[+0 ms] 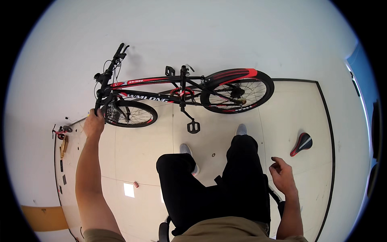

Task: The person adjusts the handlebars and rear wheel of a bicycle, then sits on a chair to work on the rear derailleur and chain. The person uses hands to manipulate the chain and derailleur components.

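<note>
Black handlebar (107,77) in left hand (94,123): at the bicycle's (183,85) front; a slackened grip could let it swing; arm stretched well forward, fingers wrapped around its near end.
Bicycle: right of the handlebar, apparently upright; poor support at its front could tip it.
Right hand (283,175): well apart from the bicycle's rear, elbow bent, fingers loosely curled, no object visible.
Saddle (302,144): off the bicycle, beyond its rear; a careless step could catch it.
</note>
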The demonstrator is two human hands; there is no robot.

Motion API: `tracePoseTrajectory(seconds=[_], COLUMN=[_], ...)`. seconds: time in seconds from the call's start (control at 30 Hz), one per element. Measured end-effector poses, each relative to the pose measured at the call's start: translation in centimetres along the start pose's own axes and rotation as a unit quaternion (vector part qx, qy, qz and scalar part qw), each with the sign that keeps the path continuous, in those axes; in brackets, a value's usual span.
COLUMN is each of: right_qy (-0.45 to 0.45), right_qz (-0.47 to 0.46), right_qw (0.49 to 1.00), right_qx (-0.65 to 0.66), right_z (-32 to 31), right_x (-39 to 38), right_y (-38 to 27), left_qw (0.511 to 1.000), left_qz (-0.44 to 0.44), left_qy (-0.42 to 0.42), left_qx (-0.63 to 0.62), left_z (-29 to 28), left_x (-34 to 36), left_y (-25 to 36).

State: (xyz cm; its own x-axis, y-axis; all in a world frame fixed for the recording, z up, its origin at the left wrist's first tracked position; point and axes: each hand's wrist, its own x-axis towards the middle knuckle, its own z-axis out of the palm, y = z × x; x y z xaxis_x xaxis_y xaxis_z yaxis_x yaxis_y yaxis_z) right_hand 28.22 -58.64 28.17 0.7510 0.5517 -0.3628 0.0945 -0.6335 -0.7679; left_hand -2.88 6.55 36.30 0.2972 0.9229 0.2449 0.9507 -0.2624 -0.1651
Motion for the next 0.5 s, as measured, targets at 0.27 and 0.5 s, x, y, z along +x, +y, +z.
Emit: tracePoseTrajectory(seconds=[0.27,0.5], right_qy=[0.002,-0.005], right_qz=[0.007,-0.002], right_qw=[1.0,1.0], right_qx=[0.004,0.008], right_z=[-0.3,-0.5], right_x=[-0.3,0.2], right_y=[0.5,0.4], left_qw=[1.0,1.0], left_qz=[-0.003,-0.001], left_qy=[-0.002,0.006], left_qx=[0.006,0.007], left_z=[-0.5,-0.3], left_x=[-0.5,-0.8], left_y=[1.5,0.9])
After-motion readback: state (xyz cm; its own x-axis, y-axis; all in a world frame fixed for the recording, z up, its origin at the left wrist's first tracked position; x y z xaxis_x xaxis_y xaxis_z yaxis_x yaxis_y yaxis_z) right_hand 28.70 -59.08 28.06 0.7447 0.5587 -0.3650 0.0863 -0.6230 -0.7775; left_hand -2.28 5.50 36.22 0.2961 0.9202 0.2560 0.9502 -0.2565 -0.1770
